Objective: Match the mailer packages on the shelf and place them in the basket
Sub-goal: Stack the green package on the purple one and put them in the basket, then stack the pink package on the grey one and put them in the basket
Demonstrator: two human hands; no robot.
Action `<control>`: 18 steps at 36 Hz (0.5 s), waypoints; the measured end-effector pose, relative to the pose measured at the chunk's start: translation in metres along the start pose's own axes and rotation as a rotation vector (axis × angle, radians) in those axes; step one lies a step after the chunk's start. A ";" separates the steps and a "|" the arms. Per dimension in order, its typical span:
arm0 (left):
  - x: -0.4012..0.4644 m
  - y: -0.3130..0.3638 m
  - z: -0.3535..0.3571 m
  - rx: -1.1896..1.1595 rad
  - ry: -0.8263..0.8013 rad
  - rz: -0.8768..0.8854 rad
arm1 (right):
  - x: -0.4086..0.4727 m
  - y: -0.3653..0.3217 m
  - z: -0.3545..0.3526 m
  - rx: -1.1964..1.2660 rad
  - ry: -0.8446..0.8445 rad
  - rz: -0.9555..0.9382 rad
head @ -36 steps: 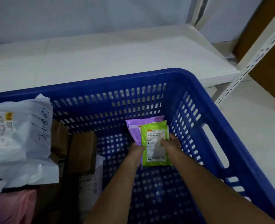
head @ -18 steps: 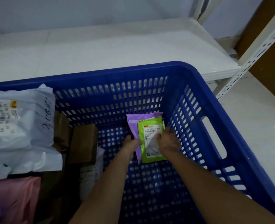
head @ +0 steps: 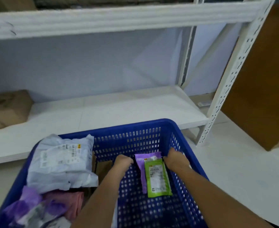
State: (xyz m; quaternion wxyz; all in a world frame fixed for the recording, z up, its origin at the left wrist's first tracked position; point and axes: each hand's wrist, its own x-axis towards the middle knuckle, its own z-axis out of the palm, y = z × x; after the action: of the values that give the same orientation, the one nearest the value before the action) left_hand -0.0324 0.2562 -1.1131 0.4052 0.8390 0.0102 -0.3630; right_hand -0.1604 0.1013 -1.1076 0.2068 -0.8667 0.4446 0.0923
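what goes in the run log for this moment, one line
stage: release | green mailer on purple mailer, flat in blue basket | left hand, right hand: beside the pair, holding nothing

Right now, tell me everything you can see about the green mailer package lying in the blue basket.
The green mailer package is a flat, slim pouch of what looks like glossy plastic, bright green, with a white printed label covering most of its face; the print is too blurred to read. It lies face up on the perforated floor of the blue basket, overlapping a purple mailer beneath it. The left hand and right hand sit to either side near its top; neither plainly grips it.
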 end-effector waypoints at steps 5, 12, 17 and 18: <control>-0.070 0.039 -0.054 0.044 0.036 0.077 | -0.049 -0.014 -0.071 -0.014 0.064 -0.083; -0.148 0.089 -0.108 0.148 0.071 0.276 | -0.105 -0.044 -0.142 -0.049 0.092 -0.209; -0.163 0.119 -0.137 0.328 0.157 0.455 | -0.116 -0.080 -0.157 -0.086 0.146 -0.314; -0.162 0.125 -0.140 0.365 0.170 0.481 | -0.114 -0.088 -0.160 -0.080 0.143 -0.324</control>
State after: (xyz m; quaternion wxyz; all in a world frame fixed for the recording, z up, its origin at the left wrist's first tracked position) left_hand -0.0289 0.3133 -0.8715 0.3197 0.9037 -0.2202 -0.1808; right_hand -0.1603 0.1599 -0.9010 0.1523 -0.9388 0.3087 0.0136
